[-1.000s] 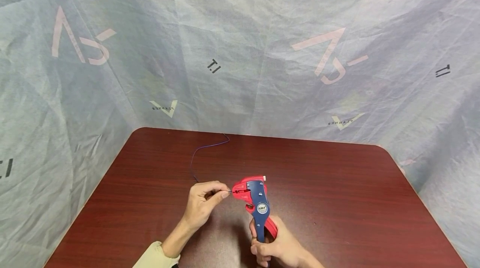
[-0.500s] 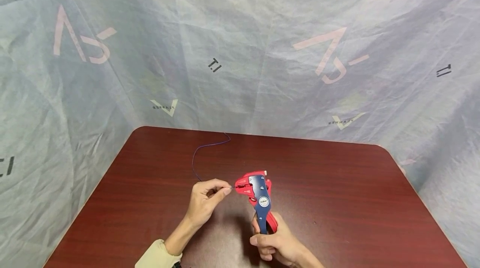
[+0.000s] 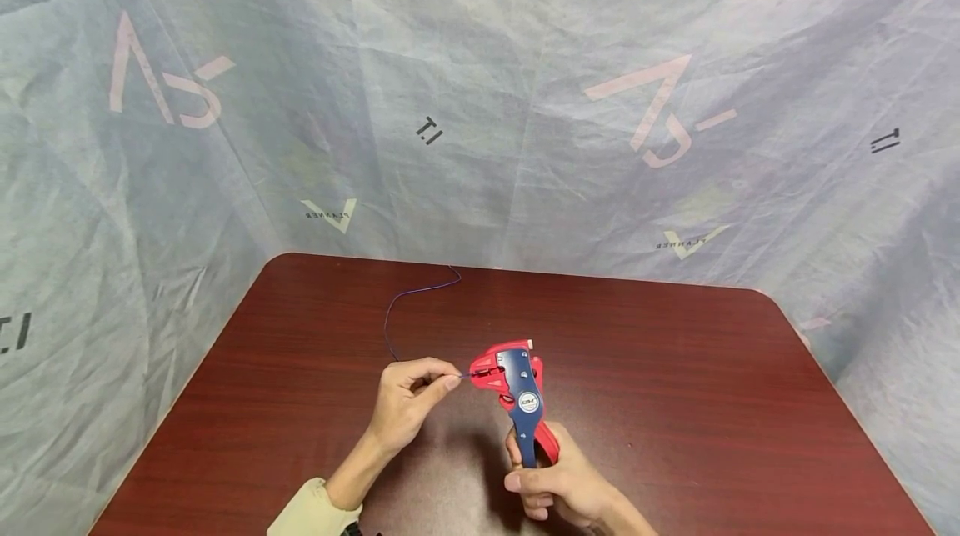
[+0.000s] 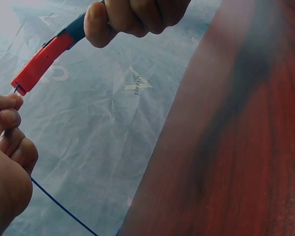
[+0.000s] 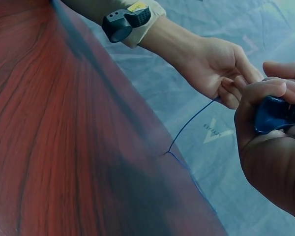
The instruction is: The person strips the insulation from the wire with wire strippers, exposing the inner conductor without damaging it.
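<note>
L hand (image 3: 407,404) pinches blue wire (image 4: 63,207), R hand (image 3: 561,479) grips red-and-blue tool (image 3: 519,382). Wire's in its mouth, so insertion's prob. done; no bared end vis. yet!

Creased pale grey sheeting (image 3: 480,27), pink and black printed lettering (image 3: 213,67), round-cornered reddish-brown wood-grain table (image 3: 675,403)

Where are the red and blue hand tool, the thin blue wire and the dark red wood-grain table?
Red and blue hand tool (image 3: 518,386): head view, on its blue body.
Thin blue wire (image 4: 64,207): left wrist view, on its straight lower stretch.
Dark red wood-grain table (image 3: 675,386): head view, on its bare right half.
</note>
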### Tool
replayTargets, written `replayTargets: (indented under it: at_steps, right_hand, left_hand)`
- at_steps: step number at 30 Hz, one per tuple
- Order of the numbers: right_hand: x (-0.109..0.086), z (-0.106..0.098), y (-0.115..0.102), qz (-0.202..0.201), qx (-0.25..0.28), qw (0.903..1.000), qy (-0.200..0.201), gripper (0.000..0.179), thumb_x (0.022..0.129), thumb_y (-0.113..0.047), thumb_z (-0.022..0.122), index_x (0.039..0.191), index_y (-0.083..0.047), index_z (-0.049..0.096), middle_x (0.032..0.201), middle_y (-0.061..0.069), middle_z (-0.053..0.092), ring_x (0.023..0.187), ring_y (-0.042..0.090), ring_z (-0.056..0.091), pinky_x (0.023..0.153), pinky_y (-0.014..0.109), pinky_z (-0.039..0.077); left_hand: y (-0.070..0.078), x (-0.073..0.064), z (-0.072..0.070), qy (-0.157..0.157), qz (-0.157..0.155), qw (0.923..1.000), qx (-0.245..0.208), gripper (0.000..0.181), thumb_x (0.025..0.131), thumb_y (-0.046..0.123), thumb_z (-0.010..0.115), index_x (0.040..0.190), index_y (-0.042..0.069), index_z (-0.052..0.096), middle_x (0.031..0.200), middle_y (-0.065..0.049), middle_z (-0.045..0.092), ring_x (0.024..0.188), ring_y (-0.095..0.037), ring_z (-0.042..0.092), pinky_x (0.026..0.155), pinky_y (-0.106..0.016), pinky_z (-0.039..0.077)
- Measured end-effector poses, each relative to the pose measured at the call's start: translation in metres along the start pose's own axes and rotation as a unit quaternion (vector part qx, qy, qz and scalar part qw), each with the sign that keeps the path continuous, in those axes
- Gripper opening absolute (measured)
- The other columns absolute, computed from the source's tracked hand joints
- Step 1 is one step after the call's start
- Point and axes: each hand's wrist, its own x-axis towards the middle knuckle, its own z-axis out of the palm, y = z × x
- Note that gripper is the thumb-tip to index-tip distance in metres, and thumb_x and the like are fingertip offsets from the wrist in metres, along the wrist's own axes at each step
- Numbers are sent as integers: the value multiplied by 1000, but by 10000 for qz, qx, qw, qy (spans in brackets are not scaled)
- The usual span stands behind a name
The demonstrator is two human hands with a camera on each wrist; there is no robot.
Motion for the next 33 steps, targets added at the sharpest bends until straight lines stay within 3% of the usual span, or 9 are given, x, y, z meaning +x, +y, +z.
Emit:
replayTargets:
  at_steps: [11, 19, 26, 33]
  right_hand:
    - [-2, -2, -3, -19, -68, 9999, -154, 28, 90, 9, 55, 91, 11, 27, 60, -6, 36, 46, 8, 29, 37, 31, 21]
    - [-2, -1, -6, -27, -108, 9998, -165, 26, 90, 9, 54, 92, 12, 28, 60, -6, 37, 46, 7, 30, 37, 30, 23]
    - [-3, 0, -7, 13, -138, 9998, -119, 27, 90, 8, 55, 92, 12, 28, 60, -5, 37, 47, 8, 31, 39, 25, 29]
    - [-4, -1, -7, -8, -152, 9998, -118, 28, 89, 7, 56, 92, 12, 28, 60, -6, 38, 47, 8, 31, 38, 29, 24]
  left_hand:
    - [0, 1, -2, -44, 60, 10000, 4, 18, 79, -23, 65, 79, -5, 68, 59, -18, 54, 60, 10, 38, 41, -18, 30]
    - [-3, 1, -3, -128, 337, 9993, -90, 20, 78, -24, 64, 80, -5, 67, 59, -17, 54, 61, 11, 37, 40, -19, 29]
    - [-3, 0, -4, -186, 326, 9992, -165, 18, 78, -24, 63, 80, -6, 67, 59, -18, 53, 59, 8, 37, 40, -18, 29]
    - [-2, 0, -4, -199, 339, 9991, -184, 18, 78, -24, 64, 79, -6, 67, 62, -16, 57, 62, 10, 39, 41, -17, 31]
